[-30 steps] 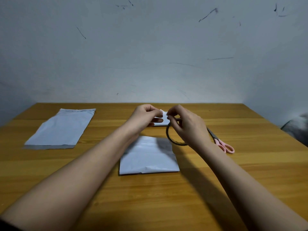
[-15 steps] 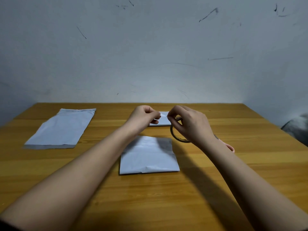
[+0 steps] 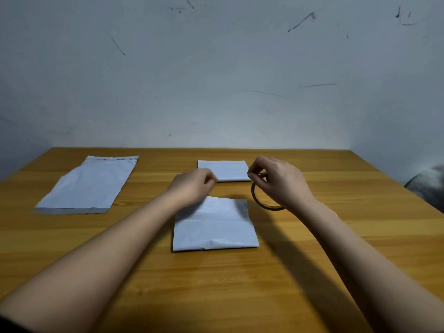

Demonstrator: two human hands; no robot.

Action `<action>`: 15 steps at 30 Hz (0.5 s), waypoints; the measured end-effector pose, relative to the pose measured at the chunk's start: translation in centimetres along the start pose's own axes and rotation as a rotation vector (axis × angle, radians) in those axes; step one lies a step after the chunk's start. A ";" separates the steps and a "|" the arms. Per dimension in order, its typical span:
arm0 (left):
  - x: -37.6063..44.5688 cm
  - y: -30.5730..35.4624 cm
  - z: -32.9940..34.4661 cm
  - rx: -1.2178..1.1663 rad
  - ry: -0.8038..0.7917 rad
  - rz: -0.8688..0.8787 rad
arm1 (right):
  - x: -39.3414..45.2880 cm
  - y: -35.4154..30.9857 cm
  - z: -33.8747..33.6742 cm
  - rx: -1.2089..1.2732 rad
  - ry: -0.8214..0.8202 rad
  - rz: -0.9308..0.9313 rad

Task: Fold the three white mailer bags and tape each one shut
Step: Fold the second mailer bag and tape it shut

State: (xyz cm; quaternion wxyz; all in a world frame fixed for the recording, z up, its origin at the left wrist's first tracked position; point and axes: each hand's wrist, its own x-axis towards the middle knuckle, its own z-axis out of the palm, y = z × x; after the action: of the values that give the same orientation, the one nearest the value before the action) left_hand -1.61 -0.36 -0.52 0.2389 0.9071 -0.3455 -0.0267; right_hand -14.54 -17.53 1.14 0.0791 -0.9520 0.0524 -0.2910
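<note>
Both forearms are bare, with a dark sleeve edge (image 3: 9, 325) at the left elbow.

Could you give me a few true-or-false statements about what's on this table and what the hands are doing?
1. The right hand holds a tape roll. True.
2. All three bags are folded. False: the left bag lies flat and unfolded.
3. The left hand rests flat on the table. False: its fingers are curled as if pinching, above the near folded bag.
4. A smaller folded bag lies farther back. True.
</note>
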 end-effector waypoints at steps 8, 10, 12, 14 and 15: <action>-1.7 -1.4 0.1 0.234 -0.078 0.089 | 0.3 -0.4 0.1 0.021 -0.093 0.030; -2.4 -1.6 -0.1 0.242 -0.043 0.150 | 0.4 -0.7 0.2 0.041 -0.110 0.040; -3.2 -1.9 -0.2 0.230 -0.020 0.219 | 0.5 -1.0 0.0 0.063 -0.123 0.050; -4.2 -2.3 -0.1 0.250 -0.006 0.303 | 0.5 -1.2 -0.3 0.090 -0.129 0.055; -4.6 -2.7 0.1 0.264 -0.001 0.344 | 0.5 -1.4 -0.5 0.102 -0.131 0.056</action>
State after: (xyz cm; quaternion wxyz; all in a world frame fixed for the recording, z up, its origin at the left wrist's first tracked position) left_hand -3.52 4.25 -2.38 0.1191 0.8581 -0.4959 0.0595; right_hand -14.31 -16.29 2.04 0.1386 -0.9619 0.0588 -0.2281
